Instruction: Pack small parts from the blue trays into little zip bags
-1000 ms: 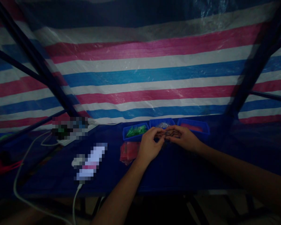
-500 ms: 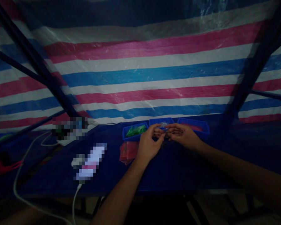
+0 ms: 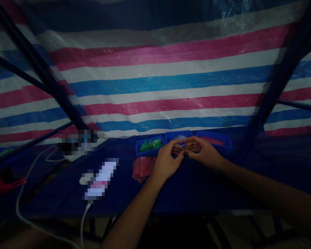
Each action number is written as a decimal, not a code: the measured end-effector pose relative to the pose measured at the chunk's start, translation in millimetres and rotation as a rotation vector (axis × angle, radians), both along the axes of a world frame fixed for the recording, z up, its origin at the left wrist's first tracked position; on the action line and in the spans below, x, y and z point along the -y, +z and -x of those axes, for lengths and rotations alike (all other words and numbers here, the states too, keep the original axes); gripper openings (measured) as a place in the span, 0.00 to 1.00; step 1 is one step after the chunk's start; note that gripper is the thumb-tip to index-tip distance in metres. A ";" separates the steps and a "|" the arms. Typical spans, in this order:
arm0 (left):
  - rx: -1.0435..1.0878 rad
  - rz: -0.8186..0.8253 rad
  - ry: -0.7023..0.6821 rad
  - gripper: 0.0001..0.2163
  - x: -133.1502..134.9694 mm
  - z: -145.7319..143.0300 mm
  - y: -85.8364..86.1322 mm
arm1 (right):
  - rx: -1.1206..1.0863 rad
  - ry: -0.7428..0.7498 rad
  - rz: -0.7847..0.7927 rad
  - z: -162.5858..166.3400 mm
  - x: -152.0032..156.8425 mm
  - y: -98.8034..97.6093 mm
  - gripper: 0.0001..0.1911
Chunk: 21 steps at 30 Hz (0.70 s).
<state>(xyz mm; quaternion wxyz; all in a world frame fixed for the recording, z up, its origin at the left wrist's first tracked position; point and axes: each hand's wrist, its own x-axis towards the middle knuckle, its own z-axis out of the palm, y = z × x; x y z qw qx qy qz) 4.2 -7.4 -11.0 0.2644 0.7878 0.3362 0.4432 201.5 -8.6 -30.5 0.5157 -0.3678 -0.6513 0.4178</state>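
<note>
My left hand (image 3: 167,159) and my right hand (image 3: 202,151) meet fingertip to fingertip over the dark blue table (image 3: 191,190), just in front of the middle blue tray (image 3: 178,135). Both pinch one small dark item (image 3: 183,146) between them; it is too dim and small to name. The middle tray holds pale clear bits. A blue tray (image 3: 149,145) with green pieces stands to the left, and a blue tray (image 3: 215,138) with red pieces to the right. A stack of red packets (image 3: 141,168) lies beside my left wrist.
A striped pink, white and blue tarp (image 3: 155,86) hangs close behind the trays. Dark metal poles (image 3: 38,65) cross at left and right. White cables (image 3: 23,193) and blurred-out items (image 3: 101,180) lie on the table's left part. The table's front edge runs below my forearms.
Both hands lifted slightly toward the middle tray half a second ago, then came back down a little. They stay joined on the small item throughout.
</note>
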 end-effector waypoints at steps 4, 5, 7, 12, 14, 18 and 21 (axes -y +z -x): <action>-0.008 -0.001 -0.004 0.16 -0.1 -0.7 -1.7 | -0.023 0.040 0.010 -0.1 -2.6 -2.8 0.23; -0.017 -0.001 -0.002 0.16 0.2 -0.6 -1.6 | -0.033 0.048 0.011 -0.1 -3.1 -3.5 0.24; -0.038 -0.007 0.008 0.16 1.0 -0.2 -0.6 | -0.052 0.059 0.018 0.1 -3.8 -4.6 0.24; -0.069 -0.046 0.047 0.14 4.4 0.6 4.2 | -0.071 0.057 0.052 0.9 -3.1 -5.2 0.21; -0.072 -0.048 0.063 0.13 5.7 0.0 5.7 | -0.065 0.055 0.058 1.8 -2.0 -4.3 0.21; -0.071 -0.053 0.093 0.12 6.2 -1.8 5.8 | -0.043 0.060 0.062 5.0 1.2 -1.8 0.19; -0.055 -0.041 0.085 0.14 4.4 -1.6 3.9 | -0.050 0.054 0.066 6.7 3.1 0.3 0.20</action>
